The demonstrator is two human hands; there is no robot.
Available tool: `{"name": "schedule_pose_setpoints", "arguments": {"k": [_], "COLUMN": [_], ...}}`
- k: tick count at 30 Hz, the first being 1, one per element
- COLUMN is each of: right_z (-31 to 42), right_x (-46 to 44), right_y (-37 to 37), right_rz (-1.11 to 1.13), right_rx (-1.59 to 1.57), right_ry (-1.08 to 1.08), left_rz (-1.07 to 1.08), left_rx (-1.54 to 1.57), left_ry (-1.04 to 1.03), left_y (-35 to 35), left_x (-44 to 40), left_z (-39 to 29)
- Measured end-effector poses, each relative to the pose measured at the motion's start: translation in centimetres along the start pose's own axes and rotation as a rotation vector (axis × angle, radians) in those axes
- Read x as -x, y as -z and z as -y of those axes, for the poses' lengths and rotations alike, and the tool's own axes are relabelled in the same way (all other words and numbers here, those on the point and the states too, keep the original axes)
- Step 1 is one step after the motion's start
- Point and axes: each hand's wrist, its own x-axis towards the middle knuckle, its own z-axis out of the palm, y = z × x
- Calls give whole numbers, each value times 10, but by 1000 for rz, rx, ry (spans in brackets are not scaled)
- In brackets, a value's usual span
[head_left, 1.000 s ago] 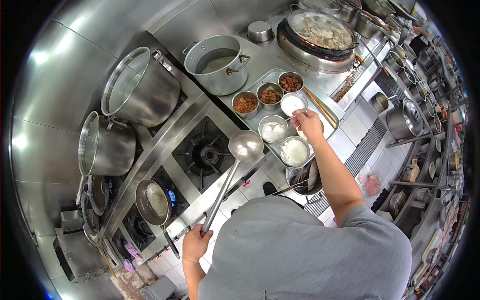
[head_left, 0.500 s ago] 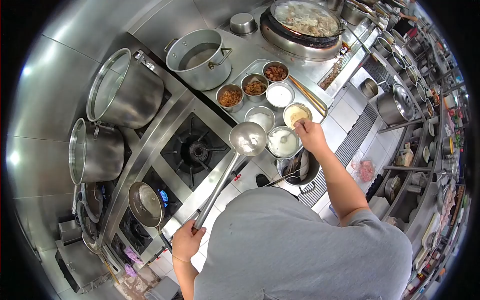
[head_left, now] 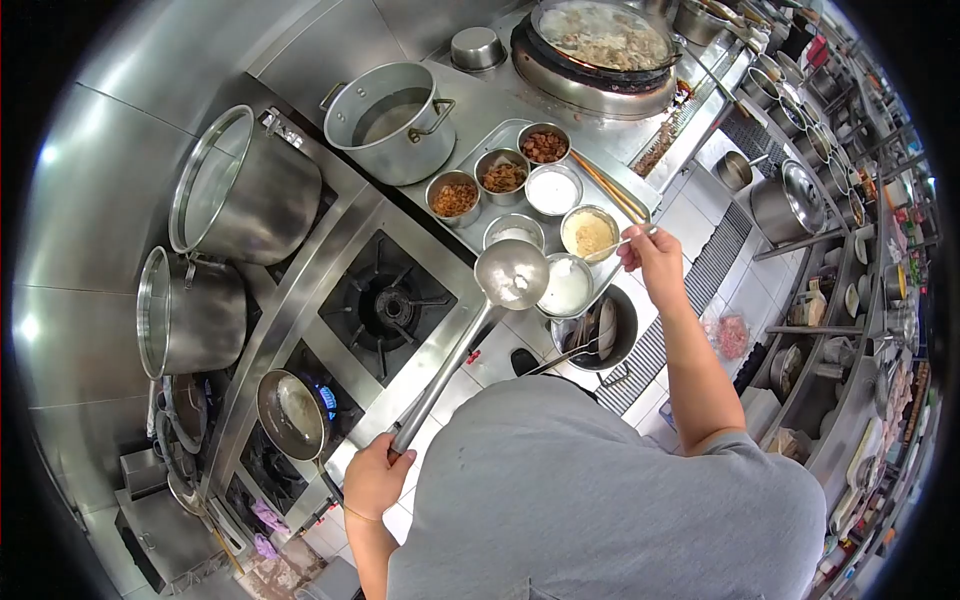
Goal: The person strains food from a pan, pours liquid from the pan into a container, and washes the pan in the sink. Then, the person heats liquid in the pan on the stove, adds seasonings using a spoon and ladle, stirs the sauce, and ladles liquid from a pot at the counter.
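My left hand (head_left: pixel 377 480) is closed around the grey handle of a long metal ladle (head_left: pixel 512 274). The ladle's bowl hangs over the edge of the metal tray (head_left: pixel 503 131), partly covering a bowl of white contents; a bright shine hides whether anything lies in it. In my right hand (head_left: pixel 655 262), the fingers pinch a thin spoon (head_left: pixel 622 242), which points left to a small bowl of pale yellow powder (head_left: pixel 592 234). Close by are a bowl of white powder (head_left: pixel 553 190) and another white-filled bowl (head_left: pixel 566 287).
Small bowls of brown bits (head_left: pixel 453 198) stand near chopsticks (head_left: pixel 610 187). A large pot (head_left: pixel 420 150) and a steaming wok (head_left: pixel 605 40) are behind. Left lie an unlit burner (head_left: pixel 385 307) and a pan (head_left: pixel 292 412) by a blue flame. A dark pot (head_left: pixel 625 330) holds utensils.
My right hand has drawn back right from the yellow powder bowl, and the spoon now shows in its fingers. The ladle's bowl has shifted slightly right.
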Motion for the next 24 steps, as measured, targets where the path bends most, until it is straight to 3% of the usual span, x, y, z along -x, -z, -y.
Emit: {"name": "schedule_pose_setpoints", "arguments": {"k": [3, 10, 12, 14, 17, 24], "right_z": [29, -36, -54, -64, -67, -49], "right_x": [-4, -73, -81, -86, -84, -83], "right_y": [-7, 7, 11, 16, 24, 36], "right_rz": [-78, -118, -122, -106, -114, -158], "right_rx": [281, 829, 772, 417, 235, 208], "right_ry": [338, 393, 384, 28, -13, 45], "left_rz": [34, 56, 41, 26, 8, 34], "left_rx": [21, 15, 39, 44, 49, 31], "left_ry": [-55, -80, -58, -43, -13, -16], "left_y": [0, 2, 1, 0, 3, 4], "left_x": [-13, -17, -15, -11, -8, -14], "left_z": [-12, -16, -7, -5, -8, -9]}}
